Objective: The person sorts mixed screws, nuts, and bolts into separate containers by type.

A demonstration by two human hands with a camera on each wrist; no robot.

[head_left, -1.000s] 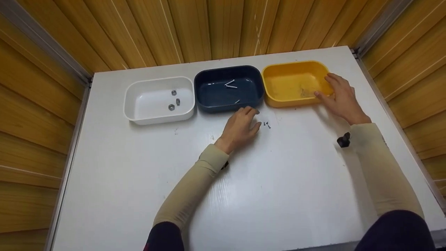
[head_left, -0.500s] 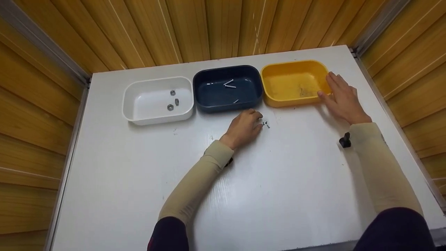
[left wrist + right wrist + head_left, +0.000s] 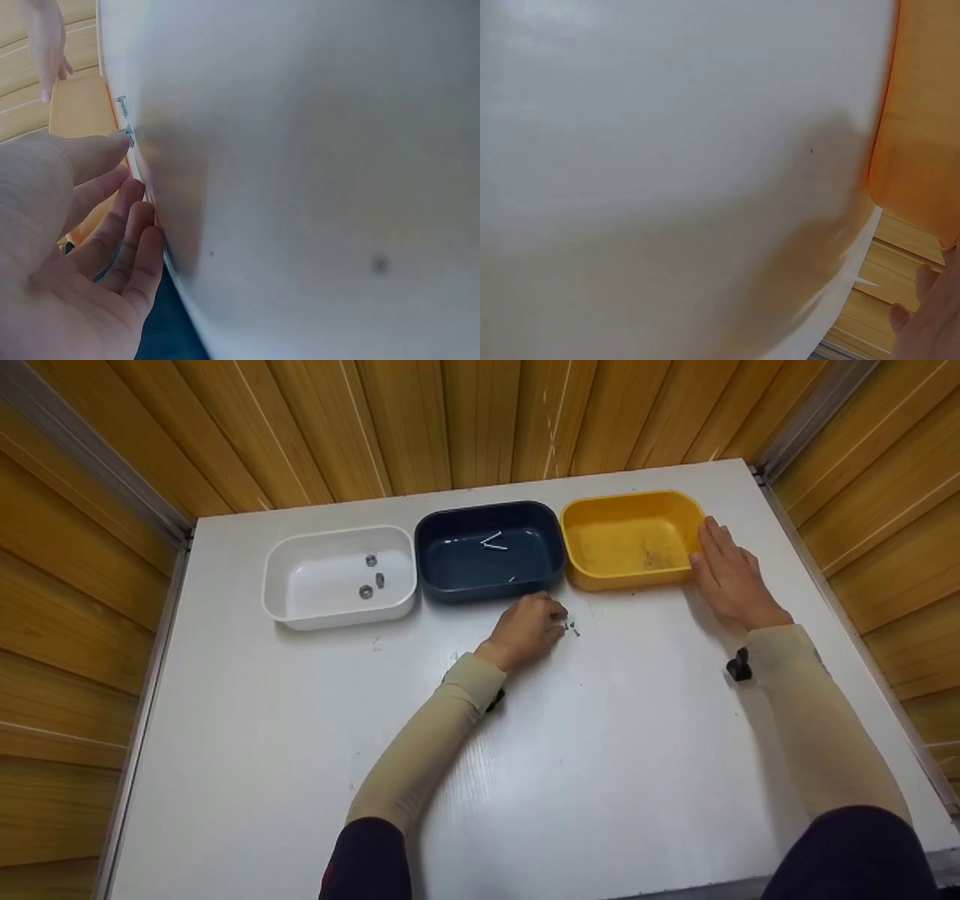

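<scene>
Several small screws (image 3: 576, 632) lie on the white table (image 3: 600, 750) in front of the bins. My left hand (image 3: 525, 630) is right beside them, fingers bent and thumb apart from them. In the left wrist view, the thumb tip overlaps one screw (image 3: 130, 136), while another screw (image 3: 122, 106) lies just past it. The yellow bin (image 3: 630, 582) stands at the right of the row. Against its right side rests my right hand (image 3: 731, 577), fingers straight and close together, thumb at the near corner.
Left of the yellow bin is a dark blue bin (image 3: 495, 594) with several thin metal pins (image 3: 495, 547). At the row's left end, a white bin (image 3: 345, 620) holds 3 metal nuts (image 3: 366, 592). Wood-patterned walls (image 3: 480, 420) enclose the table.
My left hand has moved right and slightly toward me, down to the screws, with its fingers bending more. The right hand's thumb has drawn nearer its fingers at the yellow bin.
</scene>
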